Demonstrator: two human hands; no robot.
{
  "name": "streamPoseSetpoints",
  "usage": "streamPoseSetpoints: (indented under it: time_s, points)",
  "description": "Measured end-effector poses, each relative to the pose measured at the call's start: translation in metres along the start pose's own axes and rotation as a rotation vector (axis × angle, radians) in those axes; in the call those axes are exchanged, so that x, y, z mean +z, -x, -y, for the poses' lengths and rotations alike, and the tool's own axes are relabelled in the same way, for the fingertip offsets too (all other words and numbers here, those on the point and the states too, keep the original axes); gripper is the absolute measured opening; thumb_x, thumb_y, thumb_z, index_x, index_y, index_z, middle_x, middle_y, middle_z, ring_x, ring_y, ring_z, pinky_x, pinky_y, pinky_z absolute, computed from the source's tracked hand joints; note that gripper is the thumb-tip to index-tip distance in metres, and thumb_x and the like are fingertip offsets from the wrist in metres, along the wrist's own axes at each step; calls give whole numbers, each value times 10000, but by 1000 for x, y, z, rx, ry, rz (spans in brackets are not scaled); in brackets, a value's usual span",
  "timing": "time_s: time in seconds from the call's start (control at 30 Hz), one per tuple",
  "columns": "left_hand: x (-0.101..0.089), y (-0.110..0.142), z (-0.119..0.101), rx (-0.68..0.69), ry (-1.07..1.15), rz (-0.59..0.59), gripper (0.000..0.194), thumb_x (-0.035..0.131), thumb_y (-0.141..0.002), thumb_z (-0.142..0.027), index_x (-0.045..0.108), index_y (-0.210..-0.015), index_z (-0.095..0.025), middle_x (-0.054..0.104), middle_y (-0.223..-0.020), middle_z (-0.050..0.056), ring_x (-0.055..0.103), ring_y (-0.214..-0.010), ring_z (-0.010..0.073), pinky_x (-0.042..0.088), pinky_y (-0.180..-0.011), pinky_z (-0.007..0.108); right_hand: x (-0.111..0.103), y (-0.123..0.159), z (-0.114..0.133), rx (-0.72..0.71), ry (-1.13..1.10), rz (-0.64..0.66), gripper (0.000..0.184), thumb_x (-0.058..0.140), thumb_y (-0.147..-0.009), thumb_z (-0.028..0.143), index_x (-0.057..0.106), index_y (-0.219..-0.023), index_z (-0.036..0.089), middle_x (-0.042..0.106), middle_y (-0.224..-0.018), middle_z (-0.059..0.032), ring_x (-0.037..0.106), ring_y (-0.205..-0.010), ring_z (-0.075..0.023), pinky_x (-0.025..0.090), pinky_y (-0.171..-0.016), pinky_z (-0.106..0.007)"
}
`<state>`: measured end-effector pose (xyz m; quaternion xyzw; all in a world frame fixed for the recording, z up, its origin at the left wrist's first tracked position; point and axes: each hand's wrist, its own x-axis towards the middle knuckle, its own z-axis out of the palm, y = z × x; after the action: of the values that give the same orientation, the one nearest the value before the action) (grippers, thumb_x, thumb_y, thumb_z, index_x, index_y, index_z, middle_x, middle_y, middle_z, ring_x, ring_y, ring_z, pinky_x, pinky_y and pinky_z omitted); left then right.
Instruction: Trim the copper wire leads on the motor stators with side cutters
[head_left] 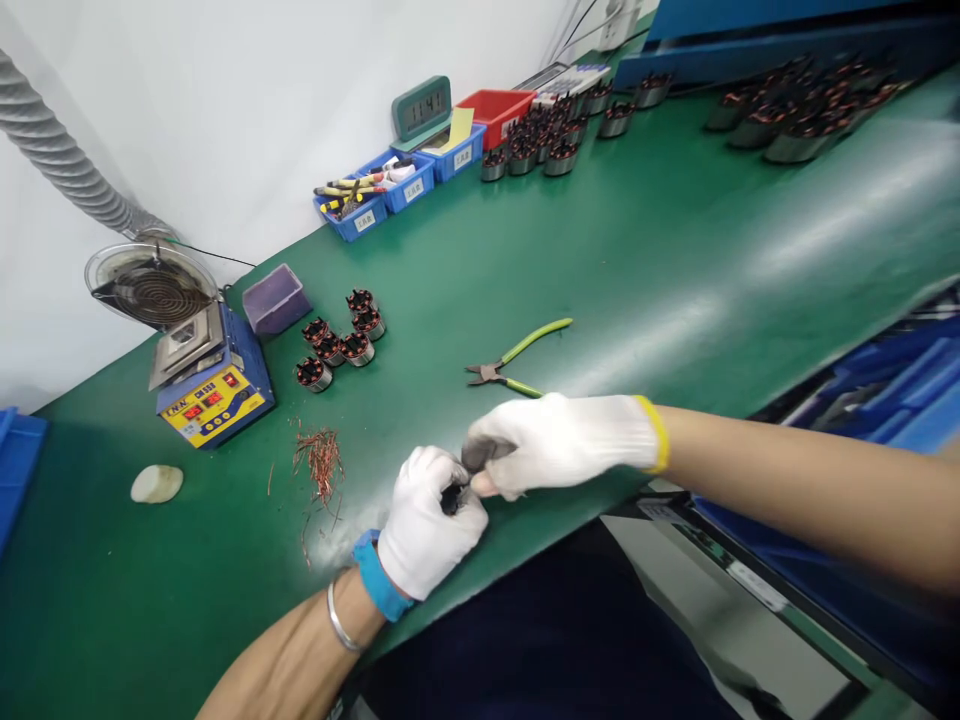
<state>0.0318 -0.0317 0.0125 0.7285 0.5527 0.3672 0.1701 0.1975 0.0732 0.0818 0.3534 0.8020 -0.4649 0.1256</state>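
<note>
My left hand (429, 525), in a white glove with a blue wrist strap, is wrapped round a small motor stator (451, 498). Only the dark top of that stator shows between the fingers. My right hand (551, 445), gloved in white with a yellow cuff, meets it from the right, thumb and fingers pinched together at the stator's edge. Whatever they pinch is hidden. Just beyond my right hand lie open cutting pliers (491, 372) with green handles. Left of my hands is a loose pile of copper wire clippings (321, 465).
Several wound stators (330, 348) stand near a blue and yellow solder pot unit (214, 395) and a purple box (276, 300). More stators (544, 140) stand at the back beside blue tool trays (405, 185), a red bin (499, 112) and a clock (421, 108). A whitish pad (157, 484) lies left.
</note>
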Motion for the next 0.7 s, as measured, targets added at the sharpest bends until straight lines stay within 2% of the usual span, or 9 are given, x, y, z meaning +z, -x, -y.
streamPoseSetpoints:
  time_s: [0.07, 0.1, 0.3, 0.37, 0.43, 0.5, 0.57, 0.63, 0.7]
  points:
    - [0, 0, 0, -13, 16, -6, 166, 506, -663, -71, 416, -688, -207, 518, -702, 8, 469, -676, 165, 386, -633, 299, 3, -14, 0, 21, -192, 189, 280, 625, -748, 474, 653, -756, 196, 691, -686, -24, 659, -652, -181, 467, -557, -244]
    - [1, 0, 0, -17, 18, -12, 162, 508, -665, -78, 413, -684, -207, 519, -701, 10, 469, -676, 166, 387, -633, 301, 5, -20, 0, 37, -276, 237, 255, 631, -750, 434, 636, -713, 181, 678, -642, -28, 655, -616, -172, 480, -542, -240]
    - [3, 2, 0, -55, -6, -2, 148, 513, -683, -103, 413, -706, -211, 510, -726, 18, 481, -699, 174, 406, -651, 317, 18, -29, -5, 15, -480, 291, 231, 563, -805, 313, 605, -650, 147, 639, -546, -27, 598, -472, -122, 497, -489, -216]
    - [0, 3, -1, -93, 20, 7, 151, 521, -686, -110, 425, -746, -210, 519, -779, 29, 503, -735, 181, 432, -682, 331, 21, -27, -5, 5, -484, 259, 217, 539, -803, 286, 598, -644, 150, 643, -556, -29, 594, -466, -117, 494, -488, -210]
    - [-4, 5, 0, -116, 88, 23, 242, 546, -651, -109, 458, -857, -201, 537, -930, 64, 541, -867, 208, 467, -794, 372, 26, -24, -4, -14, -469, 200, 167, 528, -776, 246, 596, -650, 159, 646, -569, -24, 595, -473, -119, 488, -491, -209]
    - [-9, 8, 2, -103, 200, 96, 519, 579, -591, -116, 444, -1089, -177, 498, -1157, 120, 528, -1052, 254, 444, -949, 433, 33, -21, -5, -27, -442, 116, 134, 518, -749, 228, 588, -651, 168, 649, -590, -18, 596, -490, -122, 481, -500, -214]
    - [-13, 9, 4, -115, 345, 181, 761, 604, -585, -156, 324, -1293, -163, 435, -1292, 152, 488, -1166, 287, 399, -1033, 471, 40, -16, -8, -36, -393, 12, 137, 506, -748, 240, 583, -657, 174, 657, -623, -14, 593, -518, -124, 462, -513, -217]
    - [-18, 7, 5, -178, 483, 146, 778, 619, -663, -258, 268, -1351, -163, 443, -1305, 157, 488, -1184, 293, 406, -1031, 474, 45, -10, -12, -69, -293, -100, 162, 492, -765, 262, 580, -659, 177, 653, -640, -7, 570, -547, -119, 417, -522, -216]
    - [-25, 2, 5, -301, 554, 46, 687, 599, -755, -408, 300, -1324, -165, 499, -1240, 154, 541, -1114, 279, 471, -942, 442, 47, -3, -17, -138, -179, -200, 181, 477, -780, 273, 574, -659, 181, 629, -632, 3, 527, -563, -113, 360, -525, -223]
